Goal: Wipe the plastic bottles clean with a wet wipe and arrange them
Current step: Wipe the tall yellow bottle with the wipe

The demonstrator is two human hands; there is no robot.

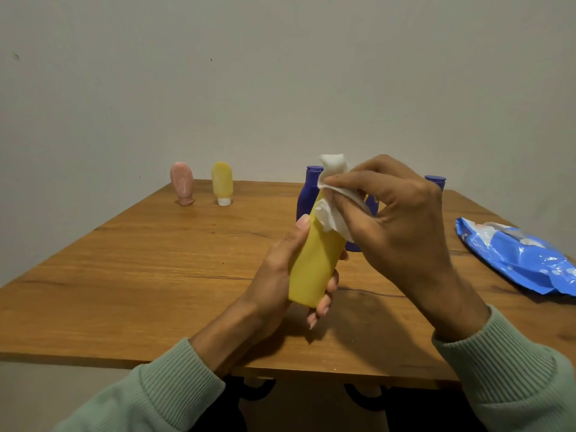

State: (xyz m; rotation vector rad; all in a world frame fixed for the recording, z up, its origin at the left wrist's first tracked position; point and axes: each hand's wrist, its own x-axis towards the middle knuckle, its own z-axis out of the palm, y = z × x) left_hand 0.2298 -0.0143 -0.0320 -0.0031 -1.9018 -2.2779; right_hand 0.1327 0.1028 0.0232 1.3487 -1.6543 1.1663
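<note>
Above the middle of a wooden table [156, 275], a yellow bottle [314, 269] is held off the surface, tilted slightly with its top end away from the camera. The left hand [274, 275] grips its lower body, thumb along one side and fingers curled round the other. The right hand [402, 219] pinches a white wipe [335, 213] between thumb and fingers and presses it against the bottle's neck and top, which the wipe hides.

The step in hand appears to be the wiping of this bottle at its upper end; the body below the wipe shows bare. The next move likely calls for drawing the wipe down the body while the left hand turns the bottle or shifts its grip, since its fingers cover part of the surface.

Just behind the hands stands a blue bottle [307, 194], partly hidden. A second blue bottle [434, 180] shows only its cap past the right hand. Whether either has been wiped cannot be told. Near the far left edge a pink tube [181, 183] and a yellow tube [222, 182] stand on their caps, side by side but apart. A blue wipes pack [523, 260] lies at the table's right edge, well apart from the yellow bottle.
</note>
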